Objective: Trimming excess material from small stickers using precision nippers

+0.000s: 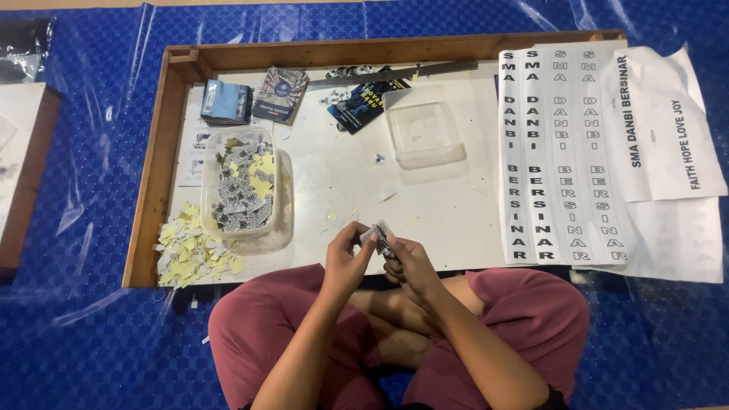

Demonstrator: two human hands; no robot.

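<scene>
My left hand [345, 258] and my right hand [410, 266] meet over the front edge of a low white board with a wooden frame [156, 175]. Together they pinch a small printed sticker piece [377, 234], fingers closed on it from both sides. To the left a clear plastic tub [241, 190] holds several small printed and yellow slips. A heap of yellow and white paper scraps [190, 250] lies at the board's front left corner. I sit cross-legged in dark red trousers.
An empty clear tub [424, 135] stands at the board's middle back. Long printed paper strips [562, 152] and printed sheets [668, 121] cover the right side. Small packets [226, 101], a booklet [279, 93], a metal ruler [395, 74] lie along the back. Blue plastic-covered floor surrounds.
</scene>
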